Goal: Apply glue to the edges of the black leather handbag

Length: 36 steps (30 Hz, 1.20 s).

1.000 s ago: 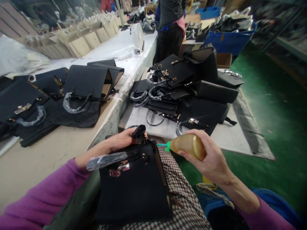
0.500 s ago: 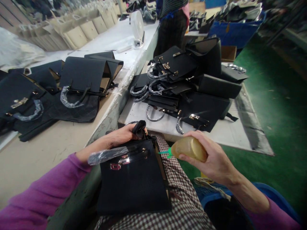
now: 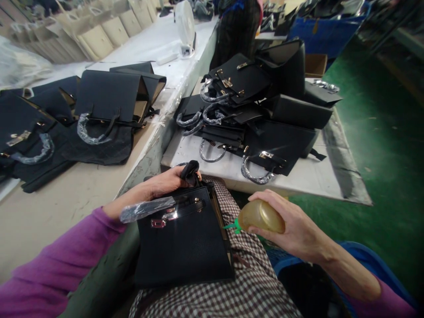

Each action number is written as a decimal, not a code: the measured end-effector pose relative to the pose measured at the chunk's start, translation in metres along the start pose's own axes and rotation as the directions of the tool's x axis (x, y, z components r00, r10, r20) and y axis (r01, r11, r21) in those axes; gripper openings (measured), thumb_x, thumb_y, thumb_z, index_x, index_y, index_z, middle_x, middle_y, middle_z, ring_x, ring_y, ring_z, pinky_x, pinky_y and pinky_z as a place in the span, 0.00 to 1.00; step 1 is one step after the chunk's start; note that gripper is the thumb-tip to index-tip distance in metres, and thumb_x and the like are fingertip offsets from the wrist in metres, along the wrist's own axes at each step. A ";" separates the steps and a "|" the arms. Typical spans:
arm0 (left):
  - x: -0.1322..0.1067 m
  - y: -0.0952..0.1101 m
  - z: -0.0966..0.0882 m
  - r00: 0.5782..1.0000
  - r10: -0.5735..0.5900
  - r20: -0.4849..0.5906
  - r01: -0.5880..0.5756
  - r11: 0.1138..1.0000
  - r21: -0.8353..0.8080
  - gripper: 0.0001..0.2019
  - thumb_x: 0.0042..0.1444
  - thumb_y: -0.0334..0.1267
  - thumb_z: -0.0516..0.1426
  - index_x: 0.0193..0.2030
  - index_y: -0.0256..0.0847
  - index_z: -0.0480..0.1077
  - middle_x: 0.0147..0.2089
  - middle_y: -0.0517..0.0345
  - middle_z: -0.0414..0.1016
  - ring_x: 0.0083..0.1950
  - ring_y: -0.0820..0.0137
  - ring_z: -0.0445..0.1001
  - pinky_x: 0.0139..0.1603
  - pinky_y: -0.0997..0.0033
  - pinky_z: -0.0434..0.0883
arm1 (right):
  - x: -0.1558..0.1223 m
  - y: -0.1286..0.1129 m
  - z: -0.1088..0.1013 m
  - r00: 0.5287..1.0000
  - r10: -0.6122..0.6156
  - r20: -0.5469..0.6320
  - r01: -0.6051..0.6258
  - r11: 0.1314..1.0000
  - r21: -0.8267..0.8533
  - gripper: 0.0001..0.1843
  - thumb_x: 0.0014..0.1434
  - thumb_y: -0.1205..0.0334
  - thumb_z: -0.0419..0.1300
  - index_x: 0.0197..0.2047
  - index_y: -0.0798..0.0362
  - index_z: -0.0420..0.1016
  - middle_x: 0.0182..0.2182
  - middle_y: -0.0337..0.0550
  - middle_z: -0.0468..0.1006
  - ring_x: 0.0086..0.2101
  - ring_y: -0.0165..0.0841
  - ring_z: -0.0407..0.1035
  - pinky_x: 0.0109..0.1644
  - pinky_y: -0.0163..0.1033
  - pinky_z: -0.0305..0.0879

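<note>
A black handbag point(image 3: 182, 247) with gold clasps stands on my lap. My left hand point(image 3: 168, 181) is closed on the black flap at the bag's top far corner. A plastic-wrapped handle point(image 3: 145, 208) sticks out to the left under that wrist. My right hand point(image 3: 291, 227) grips a yellowish squeeze bottle point(image 3: 261, 216) with a green nozzle. The nozzle points left and down, close to the bag's right side without touching it.
A heap of black handbags point(image 3: 258, 110) lies on a low white board ahead. More black bags point(image 3: 106, 115) lie on the workbench at left, beige bags behind. A person point(image 3: 235, 35) stands at the far end. A blue bin point(image 3: 364, 260) sits at my right; green floor beyond.
My right hand has lowered the bottle and tipped its nozzle downward beside the bag. The left hand keeps its hold on the flap. The view has tilted slightly down.
</note>
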State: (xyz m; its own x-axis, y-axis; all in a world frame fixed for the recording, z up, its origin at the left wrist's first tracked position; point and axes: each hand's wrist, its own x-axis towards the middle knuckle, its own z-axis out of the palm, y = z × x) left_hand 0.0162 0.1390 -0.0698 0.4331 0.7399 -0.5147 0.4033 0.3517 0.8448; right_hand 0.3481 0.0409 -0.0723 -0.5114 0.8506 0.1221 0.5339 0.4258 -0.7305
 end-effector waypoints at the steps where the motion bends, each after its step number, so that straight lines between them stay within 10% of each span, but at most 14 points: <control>1: 0.000 0.000 0.000 1.000 -0.001 -0.001 0.001 1.000 0.002 0.15 0.45 0.39 0.66 0.42 0.39 0.76 0.40 0.58 0.77 0.44 0.60 0.73 0.55 0.59 0.67 | -0.002 0.000 0.000 1.000 0.002 0.013 -0.002 1.000 0.005 0.25 0.64 0.52 0.69 0.59 0.46 0.65 0.49 0.46 0.76 0.44 0.42 0.76 0.47 0.45 0.75; 13: -0.002 -0.004 0.002 0.999 0.033 -0.007 -0.033 0.999 -0.001 0.15 0.46 0.38 0.66 0.42 0.40 0.75 0.41 0.58 0.76 0.47 0.60 0.73 0.54 0.60 0.68 | -0.013 0.000 0.002 0.979 0.111 0.171 -0.128 0.987 0.092 0.24 0.61 0.53 0.71 0.56 0.45 0.68 0.47 0.41 0.78 0.41 0.40 0.76 0.44 0.45 0.75; 26: -0.004 -0.004 0.003 1.000 0.001 0.004 -0.001 1.000 -0.029 0.15 0.46 0.33 0.63 0.44 0.39 0.75 0.41 0.59 0.76 0.45 0.61 0.73 0.52 0.62 0.68 | 0.003 0.002 0.016 0.932 -0.007 -0.361 -0.012 0.999 -0.051 0.25 0.64 0.51 0.68 0.58 0.48 0.66 0.48 0.50 0.76 0.47 0.48 0.74 0.54 0.53 0.74; 36: -0.003 -0.005 0.002 1.000 0.018 -0.011 -0.019 1.000 -0.015 0.15 0.47 0.35 0.65 0.43 0.40 0.75 0.41 0.60 0.77 0.45 0.62 0.74 0.54 0.61 0.68 | -0.003 -0.003 0.008 0.991 0.009 -0.132 -0.011 1.000 -0.015 0.25 0.64 0.52 0.69 0.58 0.48 0.67 0.49 0.48 0.77 0.45 0.44 0.75 0.50 0.48 0.75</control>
State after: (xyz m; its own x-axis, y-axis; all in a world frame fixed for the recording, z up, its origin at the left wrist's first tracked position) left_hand 0.0143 0.1340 -0.0727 0.4315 0.7526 -0.4974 0.3832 0.3462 0.8563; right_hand 0.3425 0.0350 -0.0764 -0.4131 0.8878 0.2029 0.5500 0.4208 -0.7214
